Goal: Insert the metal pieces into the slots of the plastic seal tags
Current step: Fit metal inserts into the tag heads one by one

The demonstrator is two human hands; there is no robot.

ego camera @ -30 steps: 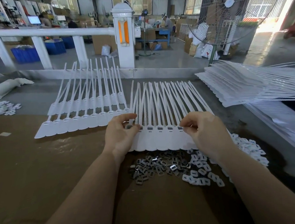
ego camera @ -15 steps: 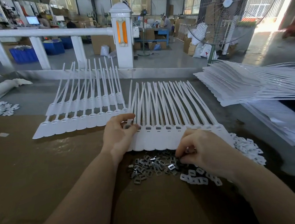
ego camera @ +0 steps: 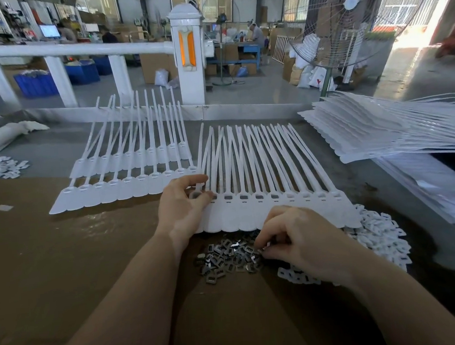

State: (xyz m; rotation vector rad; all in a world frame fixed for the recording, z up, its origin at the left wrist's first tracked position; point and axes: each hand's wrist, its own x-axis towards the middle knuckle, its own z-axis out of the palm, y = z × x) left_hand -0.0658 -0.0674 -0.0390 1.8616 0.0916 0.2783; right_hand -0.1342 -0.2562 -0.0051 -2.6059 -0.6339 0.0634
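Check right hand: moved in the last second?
Yes. The right hand has come off the row of seal tags and dropped toward the person, onto the pile of metal pieces, fingers picking there.

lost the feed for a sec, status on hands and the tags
Left hand pinching the end seal tag of the row. Right hand picking from the metal pieces. Nothing blocking.
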